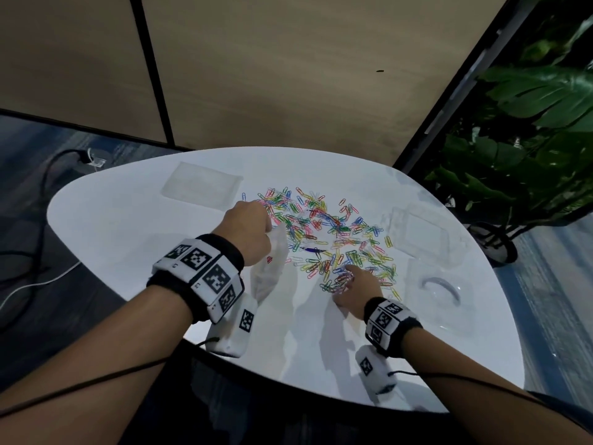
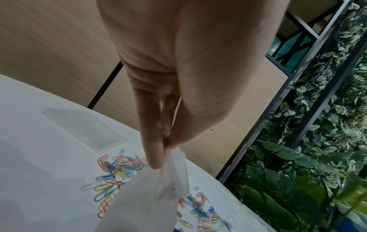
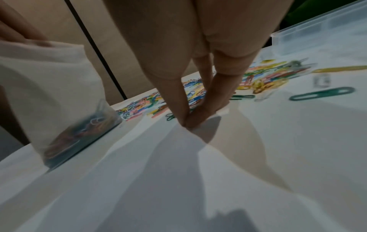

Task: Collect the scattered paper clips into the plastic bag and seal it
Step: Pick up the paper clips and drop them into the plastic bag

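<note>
— Forearms first, nearest the lens: both bare, each with a black wristband carrying white tag blocks. What do they rest over?

— Item one, largest: white rounded desk [image 1: 134, 220], glossy, set against tan wall panels, with green leafy plants [image 1: 526, 130] at its right.

— Next down?

— Item two: clear hard plastic box [image 1: 426, 232], far right of the desk. Just nearer, a clear plastic lid or tray [image 1: 439, 293]. At far left, a flat clear plastic sleeve [image 1: 200, 184], lying apart from everything else.

— And the bag?

— Item three: translucent white plastic bag [image 1: 272, 268], standing on the desk just left of the heap, a layer of coloured clips in its bottom. Left hand [image 1: 248, 234] holds it up; its fingers [image 2: 151, 141] are pressed together, pinching the bag's top edge.

— The other hand?

— Right hand [image 1: 356, 289], at the near edge of the heap. Fingers [image 3: 172, 97] drawn to a point against the desk; what they pinch I cannot tell.

— Smallest?

— Item four: multicoloured wire paper clips [image 1: 327, 232], scattered mid-desk between bag and box.
</note>
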The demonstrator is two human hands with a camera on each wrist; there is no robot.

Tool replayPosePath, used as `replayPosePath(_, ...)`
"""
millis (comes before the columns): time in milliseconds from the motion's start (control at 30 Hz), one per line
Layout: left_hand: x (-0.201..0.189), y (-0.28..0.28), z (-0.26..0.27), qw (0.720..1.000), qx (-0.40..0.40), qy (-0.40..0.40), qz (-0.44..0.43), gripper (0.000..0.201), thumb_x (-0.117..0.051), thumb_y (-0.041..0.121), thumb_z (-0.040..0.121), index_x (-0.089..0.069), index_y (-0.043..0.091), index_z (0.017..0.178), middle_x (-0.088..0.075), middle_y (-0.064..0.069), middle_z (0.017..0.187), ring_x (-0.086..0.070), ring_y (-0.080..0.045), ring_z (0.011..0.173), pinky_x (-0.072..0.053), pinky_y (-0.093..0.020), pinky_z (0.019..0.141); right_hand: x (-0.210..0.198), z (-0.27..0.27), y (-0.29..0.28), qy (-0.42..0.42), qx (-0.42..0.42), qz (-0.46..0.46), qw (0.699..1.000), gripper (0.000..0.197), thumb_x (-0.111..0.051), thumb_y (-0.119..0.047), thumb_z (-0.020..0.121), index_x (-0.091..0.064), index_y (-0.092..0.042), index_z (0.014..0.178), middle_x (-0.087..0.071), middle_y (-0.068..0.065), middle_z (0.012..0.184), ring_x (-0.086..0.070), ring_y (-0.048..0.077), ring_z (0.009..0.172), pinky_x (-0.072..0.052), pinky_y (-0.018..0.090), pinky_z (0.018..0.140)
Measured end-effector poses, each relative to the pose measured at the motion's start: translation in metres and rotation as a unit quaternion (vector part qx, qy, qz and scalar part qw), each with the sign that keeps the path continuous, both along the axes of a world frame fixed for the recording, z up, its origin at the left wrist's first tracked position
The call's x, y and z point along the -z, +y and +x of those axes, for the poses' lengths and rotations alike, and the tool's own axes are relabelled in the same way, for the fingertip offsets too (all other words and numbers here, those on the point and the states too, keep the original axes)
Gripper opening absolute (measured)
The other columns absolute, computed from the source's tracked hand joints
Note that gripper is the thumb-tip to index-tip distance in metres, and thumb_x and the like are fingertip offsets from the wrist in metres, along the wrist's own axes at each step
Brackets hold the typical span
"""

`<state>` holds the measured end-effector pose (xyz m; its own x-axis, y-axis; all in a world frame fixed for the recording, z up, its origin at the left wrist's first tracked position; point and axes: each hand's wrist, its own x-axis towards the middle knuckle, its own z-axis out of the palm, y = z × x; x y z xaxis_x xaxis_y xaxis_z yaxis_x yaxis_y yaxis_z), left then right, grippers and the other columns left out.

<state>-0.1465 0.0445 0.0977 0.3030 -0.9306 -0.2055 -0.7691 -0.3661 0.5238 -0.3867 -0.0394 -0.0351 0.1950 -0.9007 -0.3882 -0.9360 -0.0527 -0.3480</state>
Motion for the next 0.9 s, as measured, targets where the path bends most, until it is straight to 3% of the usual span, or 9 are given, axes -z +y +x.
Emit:
replayPosePath(67,0.003,-0.001,0.001,1.000,0.001,-0.010,0.000,0.027,-0.053,-0.005,0.078,-0.051,0.021,0.074,-0.050,-0.006,0.079,-0.047,-0.023,0.070,-0.044,-0.030,0.066,-0.003,0.013,-0.004,-0.002,-0.023,-0.034,0.999,0.060,-0.072,-0.019,0.079,-0.052,-0.013,0.135,-0.059,0.011,0.120,-0.061,0.025,0.102,-0.053,0.032,0.092)
replayPosePath(167,0.005,-0.002,0.005,1.000,0.003,-0.020,0.003,0.026,-0.053,-0.004,0.079,-0.049,0.022,0.075,-0.049,-0.004,0.081,-0.047,-0.023,0.072,-0.042,-0.029,0.067,-0.001,0.026,-0.011,0.000,-0.083,-0.061,0.995,0.066,-0.071,-0.019,0.085,-0.043,-0.020,0.144,-0.037,0.013,0.141,-0.058,0.027,0.112,-0.044,0.030,0.101)
replayPosePath(233,0.006,-0.002,0.007,1.000,0.006,-0.021,0.005,0.026,-0.053,-0.004,0.079,-0.049,0.022,0.076,-0.049,-0.004,0.082,-0.047,-0.023,0.072,-0.042,-0.028,0.067,0.005,0.033,-0.014,0.014,-0.134,-0.079,0.988,0.057,-0.064,-0.013,0.089,-0.048,-0.022,0.142,-0.034,0.014,0.147,-0.053,0.031,0.121,-0.042,0.032,0.105)
replayPosePath(400,0.005,-0.001,0.008,1.000,0.008,-0.016,0.014,0.026,-0.052,-0.005,0.081,-0.049,0.021,0.078,-0.049,-0.005,0.083,-0.047,-0.023,0.072,-0.041,-0.028,0.066,0.011,0.041,-0.016,0.075,-0.213,-0.146,0.963,0.023,-0.052,-0.004,0.093,-0.068,-0.009,0.109,-0.061,0.012,0.106,-0.062,0.029,0.094,-0.051,0.031,0.079)
replayPosePath(567,0.000,-0.001,0.002,0.999,0.020,-0.017,0.018,0.025,-0.053,-0.004,0.083,-0.051,0.021,0.080,-0.052,-0.005,0.083,-0.049,-0.023,0.072,-0.048,-0.028,0.070,-0.007,0.032,-0.031,0.090,-0.165,-0.100,0.977,0.017,-0.057,-0.008,0.093,-0.073,-0.013,0.097,-0.070,0.008,0.101,-0.064,0.022,0.089,-0.054,0.031,0.087)
replayPosePath(667,-0.002,0.000,-0.002,0.999,0.026,-0.023,0.022,0.025,-0.053,-0.003,0.084,-0.053,0.021,0.081,-0.055,-0.005,0.083,-0.053,-0.024,0.073,-0.052,-0.028,0.074,-0.029,0.024,-0.043,0.000,-0.046,-0.060,0.997,0.011,-0.067,-0.018,0.088,-0.077,-0.017,0.093,-0.074,0.002,0.089,-0.064,0.014,0.078,-0.053,0.024,0.086)
replayPosePath(733,-0.004,0.000,-0.004,0.999,0.027,-0.028,0.028,0.024,-0.054,-0.003,0.086,-0.053,0.021,0.082,-0.056,-0.005,0.084,-0.053,-0.024,0.075,-0.050,-0.027,0.076,-0.047,0.025,-0.043,-0.155,0.033,0.016,0.987,0.011,-0.074,-0.016,0.084,-0.076,-0.015,0.095,-0.076,0.003,0.089,-0.071,0.014,0.078,-0.057,0.027,0.084)
replayPosePath(833,-0.007,-0.001,-0.008,0.999,0.030,-0.028,0.032,0.023,-0.052,-0.001,0.086,-0.056,0.021,0.081,-0.057,-0.006,0.085,-0.055,-0.025,0.076,-0.055,-0.032,0.082,-0.076,0.045,-0.027,-0.435,0.099,0.156,0.881,0.012,-0.072,0.000,0.083,-0.072,0.000,0.094,-0.073,0.018,0.097,-0.073,0.021,0.081,-0.060,0.031,0.083)
replayPosePath(900,-0.008,-0.002,-0.011,0.999,0.022,-0.020,0.029,0.023,-0.052,-0.001,0.087,-0.060,0.020,0.081,-0.061,-0.008,0.087,-0.059,-0.027,0.081,-0.056,-0.034,0.085,-0.089,0.065,-0.011,-0.508,0.081,0.209,0.831,0.016,-0.068,0.004,0.085,-0.068,0.010,0.100,-0.070,0.017,0.093,-0.071,0.020,0.080,-0.060,0.026,0.080)
